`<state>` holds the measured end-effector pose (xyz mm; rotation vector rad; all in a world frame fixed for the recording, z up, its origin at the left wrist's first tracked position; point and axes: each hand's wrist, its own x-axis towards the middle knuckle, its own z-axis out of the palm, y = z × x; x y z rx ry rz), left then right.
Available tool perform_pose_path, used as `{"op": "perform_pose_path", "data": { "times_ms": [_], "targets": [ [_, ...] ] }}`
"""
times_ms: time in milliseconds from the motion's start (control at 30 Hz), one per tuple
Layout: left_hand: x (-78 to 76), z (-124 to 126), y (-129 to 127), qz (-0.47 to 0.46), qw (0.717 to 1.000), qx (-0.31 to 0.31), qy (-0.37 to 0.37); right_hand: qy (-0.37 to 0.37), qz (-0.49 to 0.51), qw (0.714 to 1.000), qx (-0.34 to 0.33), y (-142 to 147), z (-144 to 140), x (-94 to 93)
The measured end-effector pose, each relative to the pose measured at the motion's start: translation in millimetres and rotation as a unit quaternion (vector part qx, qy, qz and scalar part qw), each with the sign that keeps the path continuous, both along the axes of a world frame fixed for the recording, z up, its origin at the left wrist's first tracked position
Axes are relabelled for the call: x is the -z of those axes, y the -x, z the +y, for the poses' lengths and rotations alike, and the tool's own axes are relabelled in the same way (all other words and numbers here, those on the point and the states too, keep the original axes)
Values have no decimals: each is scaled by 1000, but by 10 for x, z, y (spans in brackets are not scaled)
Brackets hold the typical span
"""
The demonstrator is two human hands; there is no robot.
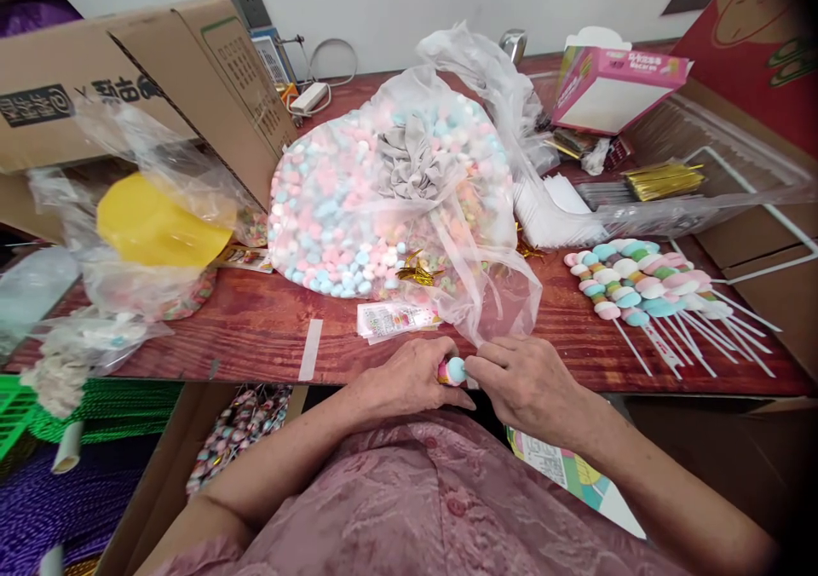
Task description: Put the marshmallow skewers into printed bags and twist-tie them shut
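Pastel marshmallow piece (455, 371) sits between both hands at near edge of surface (256, 329). Left hand (406, 380) fingers pinch it from left; right hand (521, 378) fingers pinch from right, equally close.

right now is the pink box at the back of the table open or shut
Open. The pink box lies tipped on its side with its lid flap raised, and the pale inside faces the camera. Whether anything is inside, cannot tell.
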<state>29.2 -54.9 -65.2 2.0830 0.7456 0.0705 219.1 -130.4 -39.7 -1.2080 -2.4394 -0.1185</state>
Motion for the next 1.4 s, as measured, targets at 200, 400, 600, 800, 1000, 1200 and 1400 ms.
{"op": "perform_pose_path", "data": {
  "times_ms": [200, 400, 600, 800, 1000, 1200, 1400],
  "targets": [
    [-56, 56, 195, 2, 999, 32, -30, -30, 35, 998, 45, -62, -74, 41],
    [-78, 68, 251, 31, 997, 8, -70, -91, 49, 994, 44, -83, -78, -10],
    [-101, 52, 202, 0, 994, 75, 74, -142, -14, 989, 29, -158, -9, -181],
    [-69, 59, 85, -77, 971, 65, 218, -78, -5, 997, -10, -180, 12, -204],
    [-58, 71, 84, -63, 992, 34, 105, 37, -23, 999, -12, -260, -37, -222],
    [-71, 51, 82, -31, 993, 78, 77, -32, -5, 999, 23, -250, -51, -183],
    [-44, 64, 49, -88, 969, 109, 205, -41, 3, 999, -3, -225, -37, -193]
  ]
}}
